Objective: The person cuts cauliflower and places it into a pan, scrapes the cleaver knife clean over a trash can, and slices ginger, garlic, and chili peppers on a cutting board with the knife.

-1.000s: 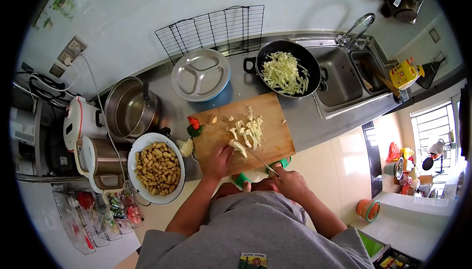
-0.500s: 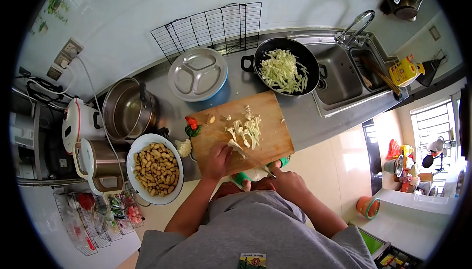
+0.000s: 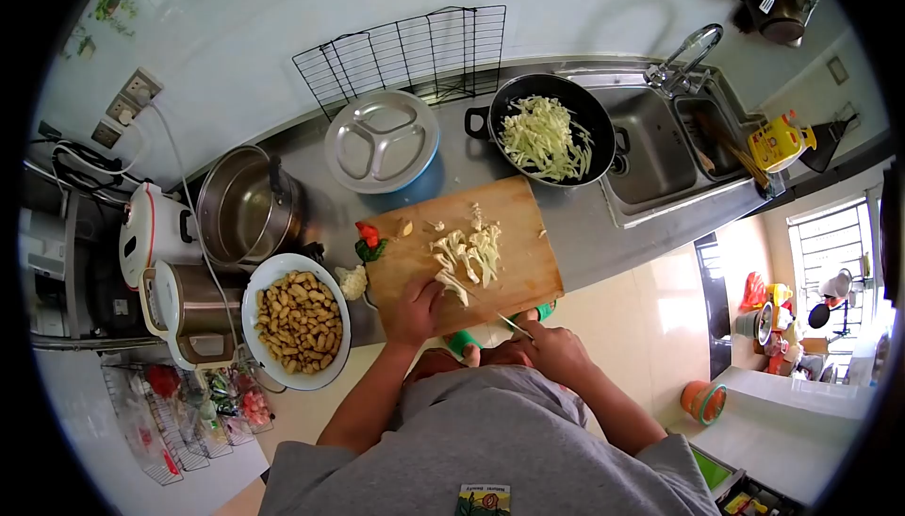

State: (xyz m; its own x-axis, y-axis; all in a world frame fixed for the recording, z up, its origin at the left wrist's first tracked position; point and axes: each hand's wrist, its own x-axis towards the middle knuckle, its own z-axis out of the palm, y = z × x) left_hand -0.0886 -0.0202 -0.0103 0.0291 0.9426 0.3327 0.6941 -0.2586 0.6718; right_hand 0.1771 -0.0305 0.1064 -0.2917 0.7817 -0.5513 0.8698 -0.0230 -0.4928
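- In this kitchen, a steel counter runs before you along a pale wall.
- Your wooden board lies at its front edge.
- Beyond the board, a black pan holds pale green shreds, beside the sink.
- Left of the board, a white bowl holds peanuts.
- Your right hand is clenched around the knife, its blade angled toward the board's near edge.
- Your left hand pins a cauliflower piece with its fingertips, near the board's front.
- Cut cauliflower lies just beyond, mid-board.
- A red pepper sits at the board's left edge.
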